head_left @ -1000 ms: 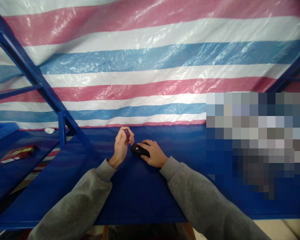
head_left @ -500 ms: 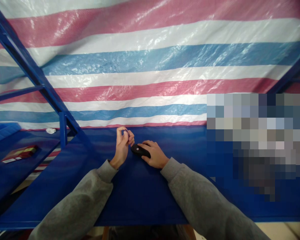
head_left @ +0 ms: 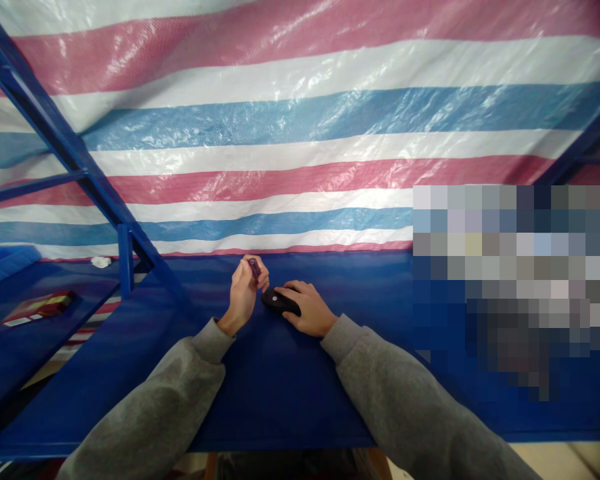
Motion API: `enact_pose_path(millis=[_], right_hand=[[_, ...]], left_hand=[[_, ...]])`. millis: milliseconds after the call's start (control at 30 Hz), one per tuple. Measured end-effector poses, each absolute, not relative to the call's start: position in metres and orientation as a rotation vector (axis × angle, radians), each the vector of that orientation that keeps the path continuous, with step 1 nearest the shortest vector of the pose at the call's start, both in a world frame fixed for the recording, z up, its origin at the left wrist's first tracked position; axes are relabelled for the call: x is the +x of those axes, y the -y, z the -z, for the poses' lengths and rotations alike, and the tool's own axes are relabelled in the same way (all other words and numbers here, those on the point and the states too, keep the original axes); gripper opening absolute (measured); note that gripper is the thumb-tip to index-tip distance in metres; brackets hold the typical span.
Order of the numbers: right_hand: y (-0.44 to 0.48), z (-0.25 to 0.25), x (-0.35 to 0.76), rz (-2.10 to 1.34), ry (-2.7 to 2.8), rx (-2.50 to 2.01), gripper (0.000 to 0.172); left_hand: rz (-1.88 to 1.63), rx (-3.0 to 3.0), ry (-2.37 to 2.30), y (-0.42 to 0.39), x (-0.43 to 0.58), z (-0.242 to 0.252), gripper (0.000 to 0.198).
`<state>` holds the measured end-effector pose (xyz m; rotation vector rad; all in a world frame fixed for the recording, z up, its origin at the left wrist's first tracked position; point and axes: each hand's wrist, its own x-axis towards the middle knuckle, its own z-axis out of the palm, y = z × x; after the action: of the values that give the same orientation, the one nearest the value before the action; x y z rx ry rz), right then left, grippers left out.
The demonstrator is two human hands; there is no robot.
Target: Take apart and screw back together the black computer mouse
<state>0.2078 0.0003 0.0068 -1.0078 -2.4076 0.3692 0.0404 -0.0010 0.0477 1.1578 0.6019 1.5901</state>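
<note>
Held in the curled fingers of my left hand (head_left: 241, 293) is a small, shiny purple object (head_left: 254, 268), partly covered and too small to name. Just to the right, my right hand (head_left: 313, 310) grips a black computer mouse (head_left: 280, 302) with a round pale mark on its top. The mouse is at the blue tabletop (head_left: 280, 380), and its left end lies close below my left fingers. Whether the mouse rests on the table or is slightly raised, I cannot tell.
A red-striped sheet (head_left: 280, 120) hangs behind the table. Blue metal posts (head_left: 127, 260) stand at the left. Beyond them lie a red box (head_left: 39, 308), a white crumpled thing (head_left: 101, 262) and a blue tray (head_left: 10, 267). The right side is pixelated.
My left fingers have shifted around the purple object, which now shows more plainly and faces upward. My right hand and the mouse have stayed in place.
</note>
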Motion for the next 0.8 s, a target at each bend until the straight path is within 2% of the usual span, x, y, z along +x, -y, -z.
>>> enact_pose_path(millis=[200,367,533,600,700,800], right_hand=[[-0.0009,-0.0061,0.2077,-0.373,2.415,-1.011,0.058],[-0.0004,-0.0065,0.2082,-0.371,2.423,-1.016,0.058],[-0.0004,-0.0067,0.2081,-0.376,2.413,-1.009,0.058],[-0.0003,-0.0069,0.2081,-0.377,2.416,-1.005,0.058],[0.0001,-0.0072,0.2084,-0.381,2.417,-1.007,0.058],[0.0003,-0.0075,0.2084,-0.387,2.412,-1.006,0.058]], left_hand=[[-1.574,1.149,-0.551,0.0025,0.0405,-0.0484,0.02],[-1.571,1.153,-0.58,0.0008,0.039,-0.0497,0.036],[-1.589,1.12,-0.548,0.0016,0.0392,-0.0501,0.019],[-1.584,1.138,-0.561,0.0013,0.0392,-0.05,0.021],[-1.563,1.137,-0.56,0.0009,0.0391,-0.0501,0.033],[-1.575,1.11,-0.529,0.0014,0.0392,-0.0498,0.026]])
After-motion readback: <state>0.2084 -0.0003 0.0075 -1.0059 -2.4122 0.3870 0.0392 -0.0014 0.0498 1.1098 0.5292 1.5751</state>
